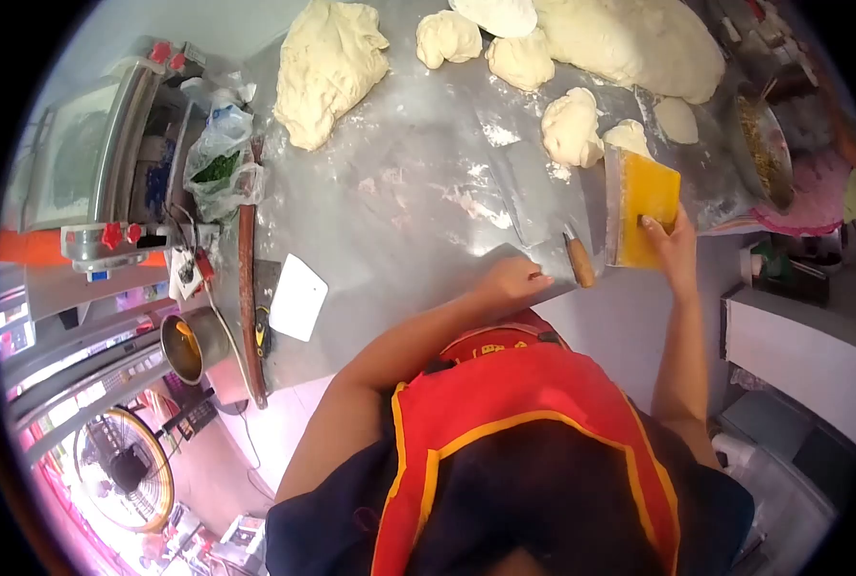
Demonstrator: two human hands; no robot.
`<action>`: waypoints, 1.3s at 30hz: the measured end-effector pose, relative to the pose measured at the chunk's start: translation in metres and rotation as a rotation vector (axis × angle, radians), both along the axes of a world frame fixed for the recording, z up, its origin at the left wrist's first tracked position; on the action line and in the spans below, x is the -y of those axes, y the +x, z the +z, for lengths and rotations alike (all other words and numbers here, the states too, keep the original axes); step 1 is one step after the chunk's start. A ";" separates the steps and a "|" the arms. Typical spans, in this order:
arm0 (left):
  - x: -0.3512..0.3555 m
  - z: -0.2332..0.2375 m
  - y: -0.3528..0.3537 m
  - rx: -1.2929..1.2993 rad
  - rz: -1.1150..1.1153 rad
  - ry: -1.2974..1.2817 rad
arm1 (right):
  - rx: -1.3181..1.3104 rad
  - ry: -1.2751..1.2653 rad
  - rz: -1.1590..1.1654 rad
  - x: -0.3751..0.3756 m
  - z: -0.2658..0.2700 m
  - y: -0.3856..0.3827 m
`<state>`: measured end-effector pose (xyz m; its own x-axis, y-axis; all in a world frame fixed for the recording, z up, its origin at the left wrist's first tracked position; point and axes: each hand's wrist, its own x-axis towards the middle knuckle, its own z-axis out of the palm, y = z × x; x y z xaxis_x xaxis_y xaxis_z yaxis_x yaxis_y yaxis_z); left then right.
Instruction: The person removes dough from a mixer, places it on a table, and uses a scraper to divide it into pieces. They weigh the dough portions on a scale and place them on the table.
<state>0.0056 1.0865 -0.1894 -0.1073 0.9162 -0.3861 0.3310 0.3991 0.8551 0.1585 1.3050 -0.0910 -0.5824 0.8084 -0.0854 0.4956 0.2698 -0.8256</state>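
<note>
Holding yellow packet (647, 187) in right hand (674, 246), wooden-handled tool (579, 261) beside

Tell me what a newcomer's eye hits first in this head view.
Probably the red apron with yellow edging, across the lower middle. Next, the bright yellow flat piece in the right grip, right of centre at the table's near edge. Then the pale dough on the metal table: one large mass at upper left, a broader slab at upper right.
</note>
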 end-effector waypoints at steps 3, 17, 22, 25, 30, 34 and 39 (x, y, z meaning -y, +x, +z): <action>-0.040 0.009 0.034 -0.209 0.016 -0.148 | 0.014 0.003 0.036 -0.009 -0.011 0.011; -0.036 -0.013 0.068 0.691 0.782 -0.216 | -0.142 -0.027 0.190 -0.030 0.002 0.014; 0.023 0.036 0.017 0.783 0.795 -0.038 | -0.004 0.067 0.389 0.007 0.012 -0.027; 0.033 0.048 -0.002 0.684 0.794 -0.070 | -0.029 0.435 0.644 0.046 -0.001 -0.057; 0.042 0.043 -0.021 0.546 0.861 0.055 | -0.339 0.723 0.901 0.100 -0.011 -0.110; 0.048 0.048 -0.050 0.584 1.025 0.162 | -0.365 0.818 0.964 0.122 -0.016 -0.156; 0.053 -0.006 -0.079 0.544 1.153 0.327 | -0.248 0.844 1.042 0.142 -0.042 -0.203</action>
<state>-0.0735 1.0338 -0.1952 -0.7877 0.4621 -0.4075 -0.4732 -0.0301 0.8805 -0.0443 1.1630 -0.1326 -0.8766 -0.2578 0.4064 -0.3819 0.8865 -0.2613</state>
